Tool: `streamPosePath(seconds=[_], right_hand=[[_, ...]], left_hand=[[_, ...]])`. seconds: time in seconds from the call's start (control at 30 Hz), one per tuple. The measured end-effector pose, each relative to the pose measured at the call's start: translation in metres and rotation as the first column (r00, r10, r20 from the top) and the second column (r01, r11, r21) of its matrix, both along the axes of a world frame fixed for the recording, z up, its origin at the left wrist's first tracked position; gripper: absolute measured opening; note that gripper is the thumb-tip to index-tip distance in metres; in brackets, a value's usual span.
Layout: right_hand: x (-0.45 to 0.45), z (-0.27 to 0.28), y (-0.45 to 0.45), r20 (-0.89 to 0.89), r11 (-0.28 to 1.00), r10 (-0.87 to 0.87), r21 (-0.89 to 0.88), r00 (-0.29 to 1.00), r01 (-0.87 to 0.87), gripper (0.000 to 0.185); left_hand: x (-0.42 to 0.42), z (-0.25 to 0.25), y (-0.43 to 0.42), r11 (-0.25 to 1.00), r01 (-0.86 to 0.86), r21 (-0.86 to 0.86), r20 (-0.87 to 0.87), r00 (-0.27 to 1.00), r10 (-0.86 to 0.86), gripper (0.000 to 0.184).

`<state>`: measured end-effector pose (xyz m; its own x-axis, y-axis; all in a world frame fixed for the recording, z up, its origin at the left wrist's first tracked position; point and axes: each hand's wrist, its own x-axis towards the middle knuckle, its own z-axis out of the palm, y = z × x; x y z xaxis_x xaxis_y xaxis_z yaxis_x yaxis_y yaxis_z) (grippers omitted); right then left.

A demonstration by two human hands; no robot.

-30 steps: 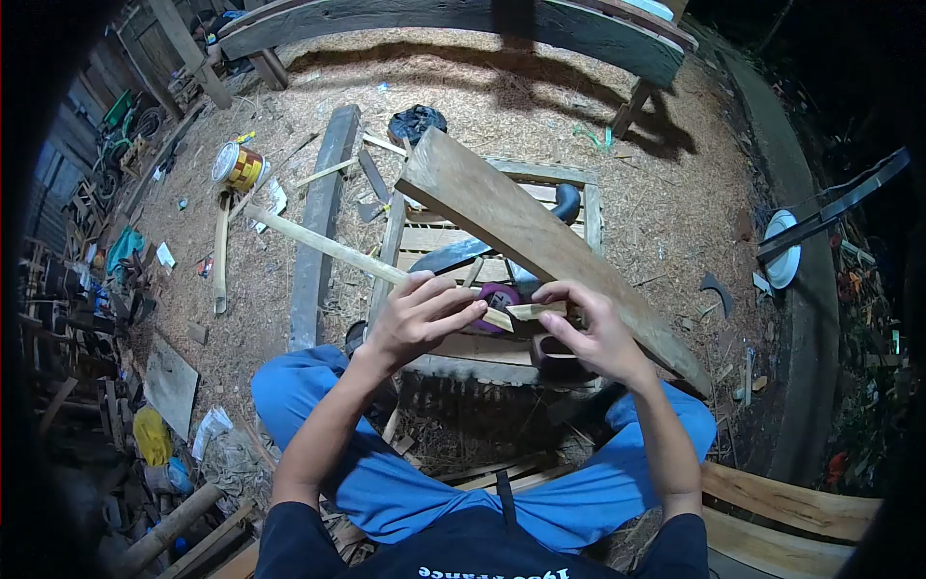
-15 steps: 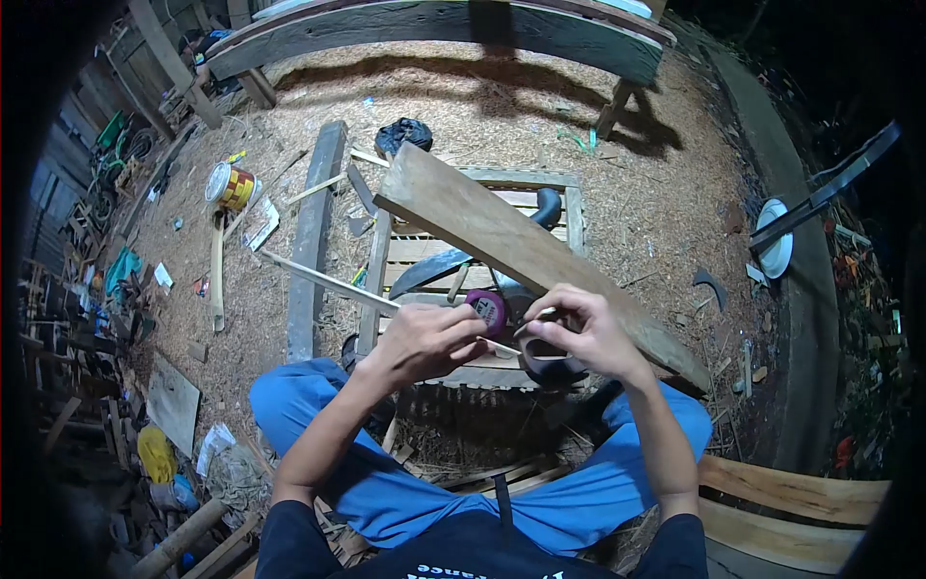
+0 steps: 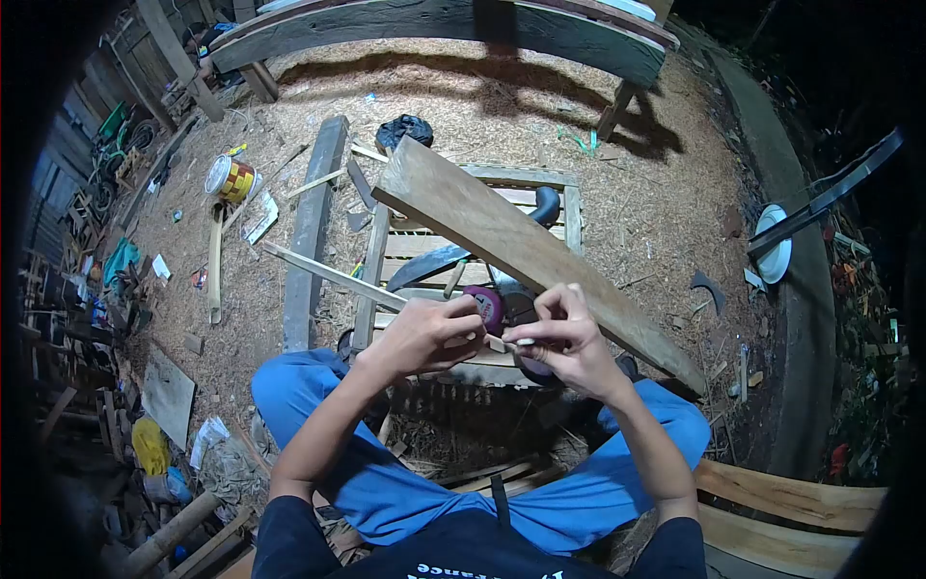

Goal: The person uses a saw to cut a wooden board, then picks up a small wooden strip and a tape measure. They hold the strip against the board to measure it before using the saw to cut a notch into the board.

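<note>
My left hand point(image 3: 429, 333) is closed round a thin wooden strip point(image 3: 333, 275), which sticks out to the left and shows its pale end on the right. Close to that end, my right hand point(image 3: 571, 340) pinches thumb and fingers together; what lies between them is too small to make out. A dark curved piece point(image 3: 540, 372) shows partly beneath the right hand. Just beyond the fingers is a purple round thing point(image 3: 485, 307) with pale lettering, partly covered by my left hand. A thick plank point(image 3: 492, 227) slants across the slatted wooden frame point(image 3: 571, 217) in front of me.
On the slats are a dark curved blade-like piece point(image 3: 424, 265) and a black bent tube point(image 3: 547, 205). A long beam point(image 3: 313, 232) lies left, near a paint bucket point(image 3: 231, 179). A heavy bench point(image 3: 434, 37) stands ahead; shavings cover the ground. Boards point(image 3: 791, 492) lie right.
My right hand has shifted slightly left and down, closer to the strip's end. The dark curved piece beneath it shows less. The left hand still holds the strip.
</note>
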<state>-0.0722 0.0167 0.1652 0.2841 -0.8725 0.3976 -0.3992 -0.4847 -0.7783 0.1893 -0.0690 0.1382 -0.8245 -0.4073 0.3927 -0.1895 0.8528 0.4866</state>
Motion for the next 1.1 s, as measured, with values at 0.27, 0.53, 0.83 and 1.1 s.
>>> streamPosePath(seconds=[0.27, 0.53, 0.83, 1.1], right_hand=[[0.002, -0.014, 0.001, -0.047, 0.997, 0.079, 0.012, 0.996, -0.079, 0.030], [-0.002, -0.023, -0.003, -0.228, 0.986, 0.007, -0.161, 0.974, -0.045, 0.039], [0.010, -0.025, -0.009, -0.390, 0.954, -0.156, -0.299, 0.908, 0.035, 0.034], [0.016, -0.027, -0.008, -0.358, 0.973, -0.115, -0.227, 0.927, 0.033, 0.035]], left_hand=[[0.018, 0.008, -0.003, 0.976, -0.054, 0.212, -0.060, 0.996, 0.068, 0.023], [0.020, -0.009, 0.001, 0.949, -0.073, 0.308, -0.109, 0.988, 0.111, 0.042], [0.021, -0.016, 0.000, 0.975, -0.102, 0.196, -0.058, 0.992, 0.115, 0.053], [0.017, -0.018, 0.004, 0.988, -0.092, 0.126, -0.120, 0.987, 0.107, 0.039]])
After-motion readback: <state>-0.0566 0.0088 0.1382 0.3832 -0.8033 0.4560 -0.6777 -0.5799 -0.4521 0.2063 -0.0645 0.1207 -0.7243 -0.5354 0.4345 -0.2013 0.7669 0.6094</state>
